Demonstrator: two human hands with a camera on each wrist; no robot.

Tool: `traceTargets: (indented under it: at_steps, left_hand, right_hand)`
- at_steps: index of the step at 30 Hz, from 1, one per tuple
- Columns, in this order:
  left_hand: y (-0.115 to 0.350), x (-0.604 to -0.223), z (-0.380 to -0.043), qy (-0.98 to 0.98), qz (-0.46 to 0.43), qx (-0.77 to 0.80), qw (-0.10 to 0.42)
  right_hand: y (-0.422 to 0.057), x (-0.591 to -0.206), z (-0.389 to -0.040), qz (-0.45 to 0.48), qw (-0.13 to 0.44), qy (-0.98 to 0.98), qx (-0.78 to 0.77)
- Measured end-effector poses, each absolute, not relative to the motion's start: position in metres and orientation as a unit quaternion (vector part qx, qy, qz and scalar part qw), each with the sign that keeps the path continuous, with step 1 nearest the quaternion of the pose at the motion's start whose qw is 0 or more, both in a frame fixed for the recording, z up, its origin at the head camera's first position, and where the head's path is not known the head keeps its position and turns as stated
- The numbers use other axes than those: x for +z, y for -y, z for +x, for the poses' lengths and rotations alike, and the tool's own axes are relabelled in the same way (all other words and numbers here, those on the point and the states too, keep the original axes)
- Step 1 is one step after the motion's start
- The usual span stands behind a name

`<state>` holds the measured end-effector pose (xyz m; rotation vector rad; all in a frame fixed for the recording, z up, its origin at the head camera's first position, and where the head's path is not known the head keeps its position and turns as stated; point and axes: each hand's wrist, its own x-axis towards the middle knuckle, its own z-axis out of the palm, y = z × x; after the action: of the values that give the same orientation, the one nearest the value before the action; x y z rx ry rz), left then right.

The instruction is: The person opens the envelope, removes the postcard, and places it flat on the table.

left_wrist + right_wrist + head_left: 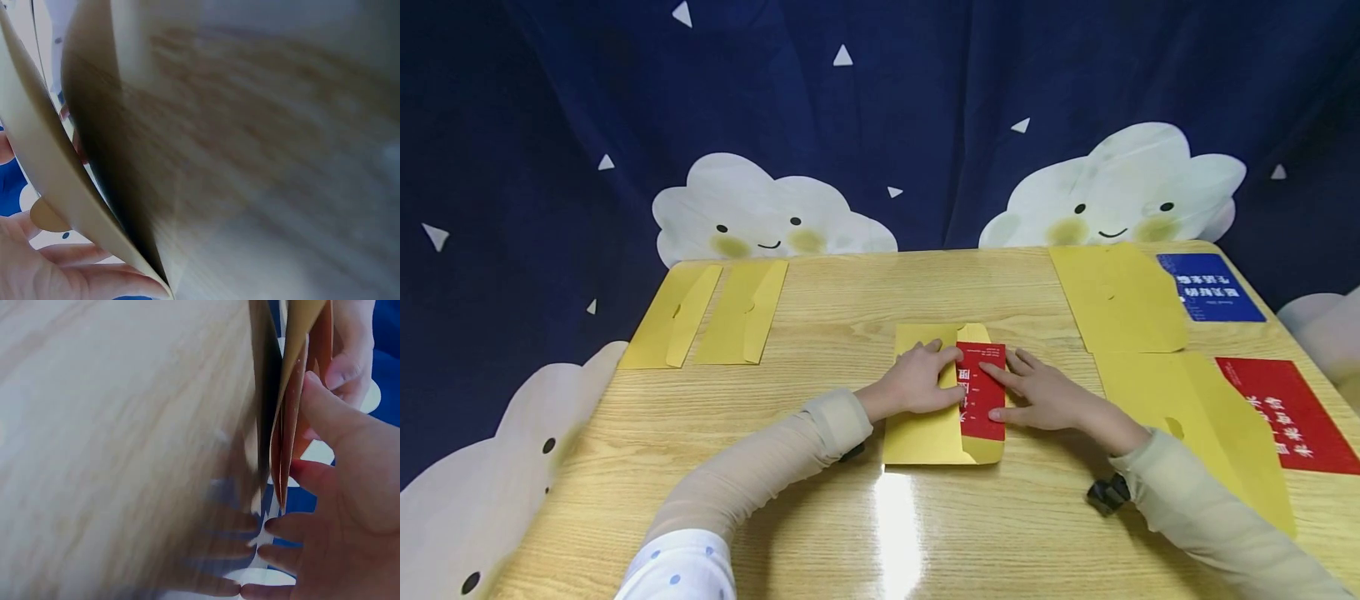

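A yellow envelope [922,442] lies mid-table with its flap unfolded to the right. On that flap sits a red card [981,392] with white characters; its left part appears tucked under the envelope's edge. My left hand [919,379] rests on the envelope, its fingertips at the card's left side. With spread fingers, my right hand [1037,393] touches the card's right side, thumb and index finger on its face. In the right wrist view, the right thumb [325,400] lies against the card, and other fingers reach down to the table. The left wrist view shows the envelope's curved-up edge [69,181].
At the right lie two larger yellow envelopes [1112,300], one with a blue card [1213,292] and one with a red card [1296,417] beside it. Two narrow yellow envelopes [741,321] are at the left. A dark blue curtain [917,108] hangs behind the table.
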<state>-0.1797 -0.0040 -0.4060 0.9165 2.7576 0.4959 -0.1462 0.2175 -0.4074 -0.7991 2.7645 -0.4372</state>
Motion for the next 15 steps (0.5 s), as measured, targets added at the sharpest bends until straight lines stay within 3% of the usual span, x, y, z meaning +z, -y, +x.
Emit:
traceTargets:
  at_steps: [15]
  left_hand:
    - [0.004,-0.405,-0.179,-0.928,0.314,0.173,0.097]
  right_hand:
    - [-0.234,-0.397,-0.143,-0.257,0.150,-0.923,-0.244]
